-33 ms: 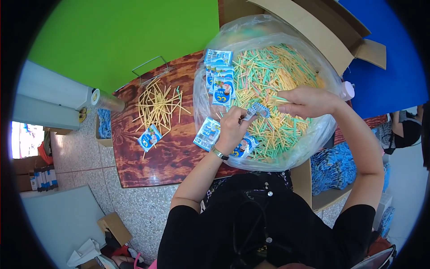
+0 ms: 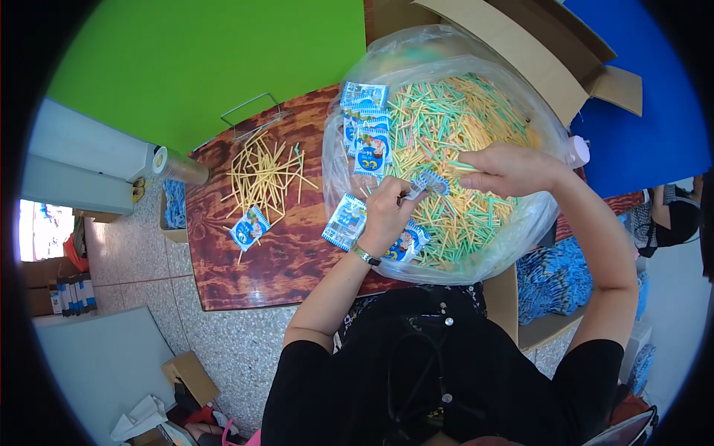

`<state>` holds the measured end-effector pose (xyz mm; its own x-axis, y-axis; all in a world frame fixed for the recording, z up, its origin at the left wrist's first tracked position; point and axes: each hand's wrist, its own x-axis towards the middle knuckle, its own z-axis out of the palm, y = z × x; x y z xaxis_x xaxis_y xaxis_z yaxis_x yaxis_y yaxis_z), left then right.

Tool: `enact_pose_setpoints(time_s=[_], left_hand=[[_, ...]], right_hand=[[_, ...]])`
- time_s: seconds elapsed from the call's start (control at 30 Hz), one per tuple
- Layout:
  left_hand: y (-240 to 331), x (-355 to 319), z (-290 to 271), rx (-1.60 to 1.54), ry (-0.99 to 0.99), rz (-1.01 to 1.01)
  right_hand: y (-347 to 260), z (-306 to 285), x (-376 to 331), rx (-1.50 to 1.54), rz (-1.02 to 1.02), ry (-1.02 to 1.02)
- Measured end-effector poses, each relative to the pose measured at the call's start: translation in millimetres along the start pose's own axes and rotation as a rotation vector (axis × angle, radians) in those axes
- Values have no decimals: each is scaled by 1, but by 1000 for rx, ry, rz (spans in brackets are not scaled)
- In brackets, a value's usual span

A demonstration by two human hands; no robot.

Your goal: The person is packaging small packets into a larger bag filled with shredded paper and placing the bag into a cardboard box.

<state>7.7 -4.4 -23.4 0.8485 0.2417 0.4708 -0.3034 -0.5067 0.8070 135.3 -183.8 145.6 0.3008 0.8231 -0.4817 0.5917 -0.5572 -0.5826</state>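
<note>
My left hand (image 2: 385,214) is closed on a small blue-and-white plastic packet (image 2: 431,183), with its open-looking end turned toward my right hand. A few thin candy-like sticks (image 2: 462,166) are pinched between the thumb and fingers of my right hand (image 2: 509,170). Both hands are over a large clear plastic bag (image 2: 357,70) full of loose yellow, green and pink sticks (image 2: 476,111). Several blue-and-white packets (image 2: 371,152) lie stacked on the bag's left side. Under and beside my left wrist are a silvery-backed packet (image 2: 345,221) and another blue packet (image 2: 408,244).
On the reddish wood-grain table (image 2: 260,286), yellow sticks (image 2: 268,178) lie heaped at the left with one packet (image 2: 250,229). A clear cylinder (image 2: 182,167) is at the table's left edge. A cardboard box (image 2: 520,44) stands behind the bag; another box with blue packets (image 2: 554,279) is at lower right.
</note>
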Motion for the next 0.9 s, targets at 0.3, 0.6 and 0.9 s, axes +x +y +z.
enact_pose_setpoints(time_s=[0.3,0.6,0.9], left_hand=[[-5,1,-2,99,73,113],[-1,-2,-3,71,93,134],[0,1,-8,168,95,269]], right_hand=[[-1,6,18,-258,-66,7],[-13,28,17,-716,-41,360],[-14,-8,21,-567,-79,-70]])
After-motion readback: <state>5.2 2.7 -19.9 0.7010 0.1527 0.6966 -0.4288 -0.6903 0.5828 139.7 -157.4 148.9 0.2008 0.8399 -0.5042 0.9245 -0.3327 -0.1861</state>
